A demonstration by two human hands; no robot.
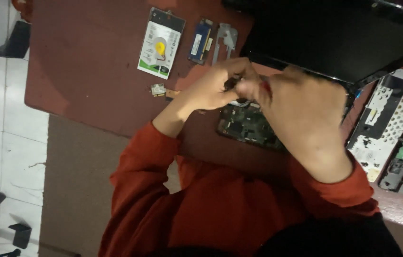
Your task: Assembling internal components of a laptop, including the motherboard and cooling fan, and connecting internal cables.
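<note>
Both hands are pressed together above the circuit board [249, 124], which lies on the dark red table [92, 62] near its front edge. The left hand [218, 85] has its fingers curled round something dark and small, and the right hand [301, 107] closes against it with a bit of red showing between the fingers, perhaps a tool handle; what exactly each one grips I cannot tell. Judging by what lies about, the stripping-down looks well along: several parts are already out and set aside, while the board itself is still being worked over. Beyond the hands sits a hard drive [160, 44], a flat rectangle with a white label, a green corner band and a yellow round mark in the middle. Just beside it lies a memory stick [200, 41], narrow, blue, with a pale sticker, then a bare metal bracket [225, 40]. A small card [158, 89] rests nearer the left wrist. The black laptop lid [344, 38] leans over the far side, and a white perforated frame [387, 119] lies to the right.
</note>
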